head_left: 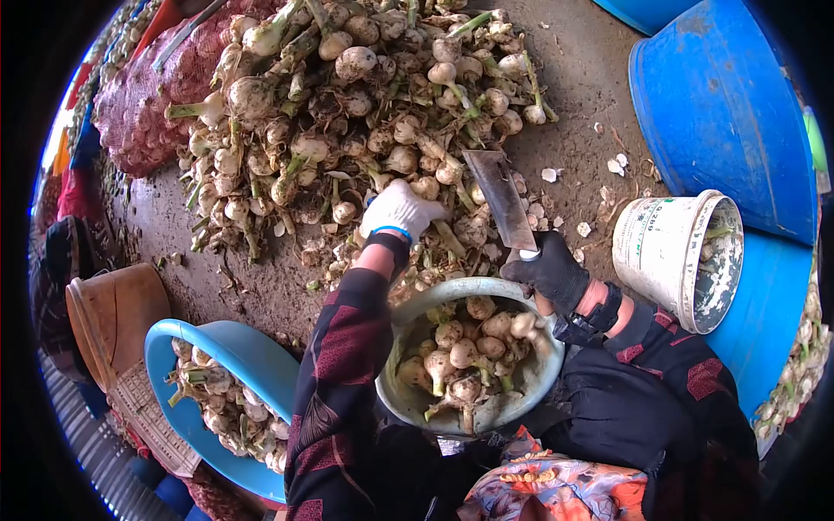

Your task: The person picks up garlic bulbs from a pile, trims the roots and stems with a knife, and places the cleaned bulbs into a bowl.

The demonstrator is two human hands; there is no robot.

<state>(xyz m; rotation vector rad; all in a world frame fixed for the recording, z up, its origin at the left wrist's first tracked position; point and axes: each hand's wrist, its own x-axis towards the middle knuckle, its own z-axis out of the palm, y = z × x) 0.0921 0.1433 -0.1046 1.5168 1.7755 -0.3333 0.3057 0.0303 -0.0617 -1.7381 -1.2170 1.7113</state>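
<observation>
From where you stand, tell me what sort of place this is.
Probably an outdoor farm sorting spot: a big heap of garlic bulbs on bare dirt ground, a cleaver, and blue tubs.

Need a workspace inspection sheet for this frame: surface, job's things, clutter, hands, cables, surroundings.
Surface: dirt ground, strewn with peel scraps.
Job's things: heap of untrimmed garlic bulbs; cleaver; metal bowl of bulbs in the lap.
Clutter: white bucket on its side; light blue basin holding bulbs; brown pot.
Hands: left hand, white glove, on the heap; right hand, black glove, gripping the cleaver handle.
Cables: nothing seen.
Surroundings: blue tubs at right; red mesh sack at left.
</observation>
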